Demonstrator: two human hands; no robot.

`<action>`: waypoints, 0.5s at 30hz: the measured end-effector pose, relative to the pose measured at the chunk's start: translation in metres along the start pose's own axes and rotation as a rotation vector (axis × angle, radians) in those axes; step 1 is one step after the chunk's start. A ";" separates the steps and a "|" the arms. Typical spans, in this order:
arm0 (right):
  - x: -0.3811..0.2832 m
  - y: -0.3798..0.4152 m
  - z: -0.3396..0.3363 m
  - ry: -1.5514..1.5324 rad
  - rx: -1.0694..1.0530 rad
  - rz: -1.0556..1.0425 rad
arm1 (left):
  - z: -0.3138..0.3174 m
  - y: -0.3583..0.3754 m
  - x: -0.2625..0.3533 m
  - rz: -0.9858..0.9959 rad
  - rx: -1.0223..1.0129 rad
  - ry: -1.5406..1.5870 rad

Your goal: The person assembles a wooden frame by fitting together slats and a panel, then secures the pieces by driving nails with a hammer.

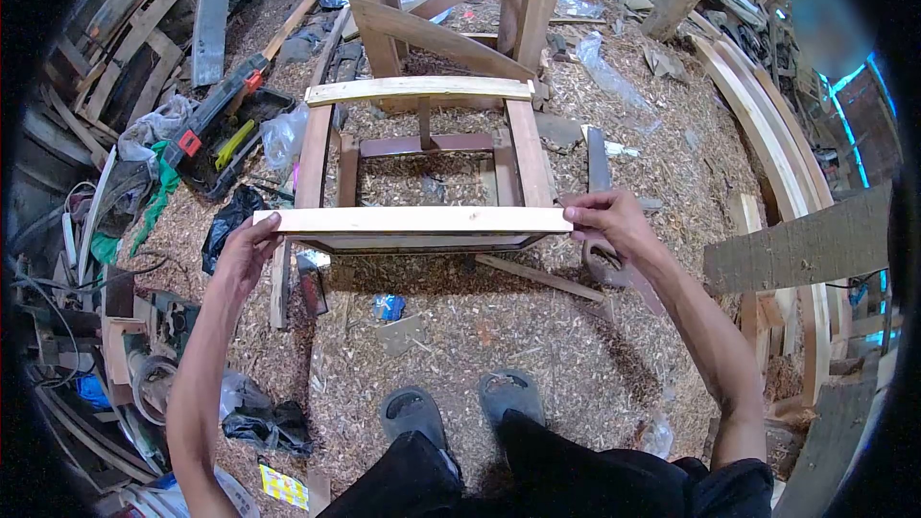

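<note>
A pale wooden board (413, 221) lies level across the near side of a wooden frame (528, 158). My left hand (247, 247) grips the board's left end, its thumb on the top face. At the right end, my right hand (614, 223) pinches the board between thumb and fingers. A second pale board (422, 88) spans the far side of the frame. Below and between them shows a reddish-brown crosspiece (427, 144). The underside of the near board and the tips of several fingers are hidden.
Beyond the frame stands a wooden stool-like piece (451, 24) with diagonal braces. Wood shavings (451, 345) cover the floor. Scrap planks (144, 38) pile up at left, and long curved timbers (767, 144) lean at right. A tool case (225, 120) lies left of the frame.
</note>
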State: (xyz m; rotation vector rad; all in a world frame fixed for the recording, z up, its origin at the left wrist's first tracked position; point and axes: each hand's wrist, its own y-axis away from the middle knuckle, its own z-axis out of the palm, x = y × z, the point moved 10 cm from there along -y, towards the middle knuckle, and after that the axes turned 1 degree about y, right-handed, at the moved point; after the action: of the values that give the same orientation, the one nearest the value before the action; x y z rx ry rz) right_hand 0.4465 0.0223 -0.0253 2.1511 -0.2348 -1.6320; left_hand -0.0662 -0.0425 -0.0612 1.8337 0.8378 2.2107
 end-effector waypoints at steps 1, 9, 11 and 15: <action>0.001 0.000 0.000 -0.008 0.002 0.010 | -0.002 0.001 0.000 -0.002 0.013 -0.008; 0.000 0.000 0.001 0.031 0.016 0.013 | -0.007 0.001 -0.008 -0.014 0.009 0.031; -0.001 0.002 -0.001 0.062 0.028 0.039 | -0.008 0.002 -0.008 -0.019 0.015 0.035; -0.001 0.003 0.004 0.074 0.002 0.060 | -0.012 0.003 -0.011 -0.054 0.008 0.015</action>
State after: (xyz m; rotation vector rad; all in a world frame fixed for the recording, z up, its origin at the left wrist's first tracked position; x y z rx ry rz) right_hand 0.4426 0.0192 -0.0245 2.1796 -0.2765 -1.5167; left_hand -0.0741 -0.0539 -0.0703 1.7785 0.8897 2.1938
